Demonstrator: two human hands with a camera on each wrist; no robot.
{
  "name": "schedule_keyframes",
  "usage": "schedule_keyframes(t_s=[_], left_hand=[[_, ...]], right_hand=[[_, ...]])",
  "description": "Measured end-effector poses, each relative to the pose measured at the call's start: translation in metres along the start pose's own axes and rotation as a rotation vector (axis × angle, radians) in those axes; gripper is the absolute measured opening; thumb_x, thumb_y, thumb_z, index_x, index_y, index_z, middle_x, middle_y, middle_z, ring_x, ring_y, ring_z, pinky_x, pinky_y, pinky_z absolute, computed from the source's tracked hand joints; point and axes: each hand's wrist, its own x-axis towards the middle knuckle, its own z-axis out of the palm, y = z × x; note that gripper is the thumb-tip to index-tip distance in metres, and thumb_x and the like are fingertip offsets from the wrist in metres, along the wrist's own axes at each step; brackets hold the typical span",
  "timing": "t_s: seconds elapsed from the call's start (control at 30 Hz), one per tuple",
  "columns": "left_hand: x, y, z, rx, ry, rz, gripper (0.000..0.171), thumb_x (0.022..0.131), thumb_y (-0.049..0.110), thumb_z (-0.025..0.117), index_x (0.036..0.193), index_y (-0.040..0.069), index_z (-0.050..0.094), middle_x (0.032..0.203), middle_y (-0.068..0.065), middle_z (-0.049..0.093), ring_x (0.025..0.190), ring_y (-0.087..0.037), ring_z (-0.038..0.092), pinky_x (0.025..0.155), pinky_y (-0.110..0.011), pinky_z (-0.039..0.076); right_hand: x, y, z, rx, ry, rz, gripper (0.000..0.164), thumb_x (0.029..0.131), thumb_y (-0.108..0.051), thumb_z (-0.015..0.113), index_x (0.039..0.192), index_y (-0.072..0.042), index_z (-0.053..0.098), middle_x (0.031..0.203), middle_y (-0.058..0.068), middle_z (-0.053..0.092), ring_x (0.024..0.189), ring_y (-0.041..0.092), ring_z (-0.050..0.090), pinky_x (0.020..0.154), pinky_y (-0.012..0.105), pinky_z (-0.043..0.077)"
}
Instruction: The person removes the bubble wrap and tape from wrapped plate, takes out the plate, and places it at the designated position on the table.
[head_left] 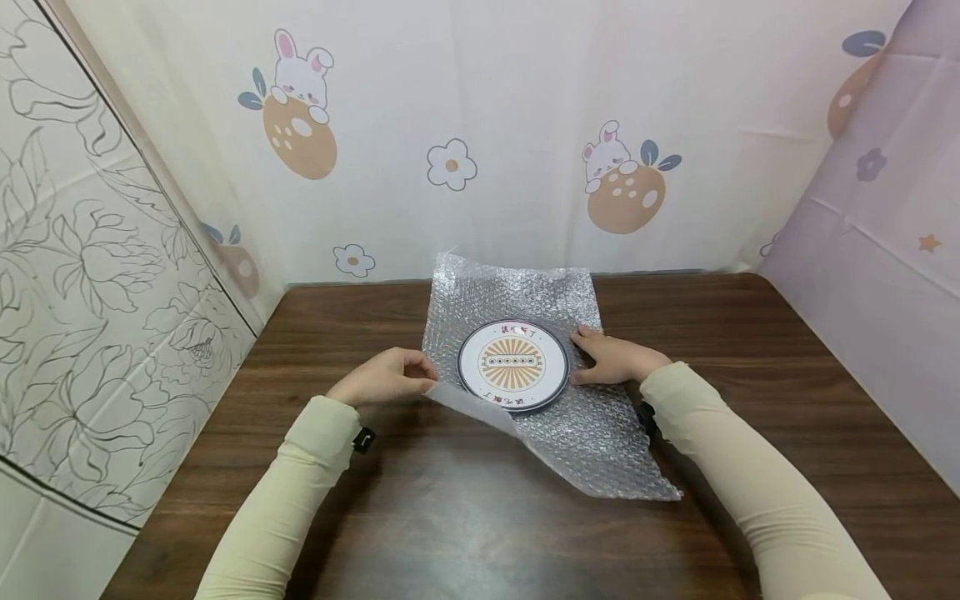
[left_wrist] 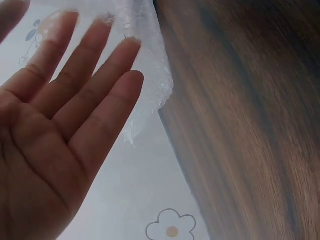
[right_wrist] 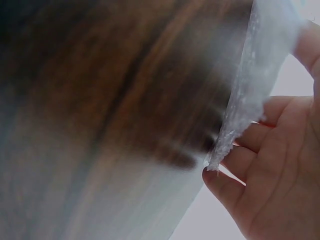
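A round white plate (head_left: 531, 368) with a dark rim, an orange sunburst and red characters lies face up on a sheet of bubble wrap (head_left: 517, 287). My left hand (head_left: 384, 377) pinches the wrap's left edge between thumb and forefinger. From there the near edge is raised and crosses the plate's lower rim. In the left wrist view the other fingers (left_wrist: 95, 95) extend beside the wrap. My right hand (head_left: 617, 357) rests at the plate's right side with thumb and fingers spread, touching the wrap. The right wrist view shows its fingers (right_wrist: 227, 187) at the wrap's edge.
A dark brown wooden table (head_left: 450, 533) carries everything. Behind it hangs a pale curtain (head_left: 510, 100) printed with rabbits and flowers. A white panel with flower outlines (head_left: 97, 250) stands on the left, and lilac fabric (head_left: 885, 275) on the right.
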Motion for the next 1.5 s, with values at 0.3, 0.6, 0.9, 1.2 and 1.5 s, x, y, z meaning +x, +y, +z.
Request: schedule_keyframes(t_s=[0.3,0.6,0.9,1.2,1.5], left_hand=[[0.001,-0.001,0.009,0.048,-0.099,-0.033,0.049,0.085,0.035,0.076,0.126,0.011,0.064,0.125,-0.003,0.065,0.109,-0.019,0.057,0.096,-0.039,0.047],[-0.001,0.0,0.021,0.172,-0.123,-0.004,0.078,0.082,0.039,0.079,0.144,0.005,0.047,0.156,-0.015,0.036,0.147,-0.033,0.03,0.118,-0.051,0.029],[-0.004,0.004,0.037,0.283,-0.15,-0.054,0.106,0.077,0.046,0.081,0.155,0.002,0.024,0.165,-0.018,0.009,0.153,-0.036,0.004,0.122,-0.051,0.019],[-0.001,0.005,0.048,0.425,-0.153,-0.046,0.113,0.073,0.049,0.083,0.153,-0.004,0.022,0.163,-0.023,0.009,0.152,-0.039,0.004,0.123,-0.049,0.016],[-0.001,0.009,0.051,0.437,-0.166,-0.063,0.114,0.074,0.047,0.084,0.154,-0.004,0.021,0.164,-0.021,0.006,0.152,-0.038,0.003,0.123,-0.047,0.017]], right_hand=[[0.0,0.0,0.001,0.007,0.0,0.0,0.089,0.094,-0.042,0.062,0.154,0.005,0.017,0.161,0.03,0.004,0.148,0.049,0.007,0.118,0.062,0.017],[0.001,0.003,0.002,-0.005,0.011,-0.006,0.089,0.094,-0.043,0.062,0.154,0.004,0.017,0.161,0.03,0.004,0.148,0.049,0.008,0.118,0.062,0.018],[0.0,0.002,0.002,-0.006,0.014,-0.005,0.089,0.094,-0.042,0.062,0.154,0.005,0.017,0.16,0.031,0.004,0.147,0.05,0.008,0.118,0.062,0.018],[-0.001,0.0,0.001,-0.005,0.009,0.0,0.089,0.094,-0.042,0.062,0.154,0.004,0.017,0.161,0.03,0.004,0.148,0.049,0.007,0.118,0.062,0.017],[-0.003,-0.002,0.0,0.006,0.015,-0.008,0.088,0.094,-0.039,0.063,0.154,0.006,0.017,0.16,0.031,0.003,0.148,0.05,0.007,0.118,0.062,0.017]])
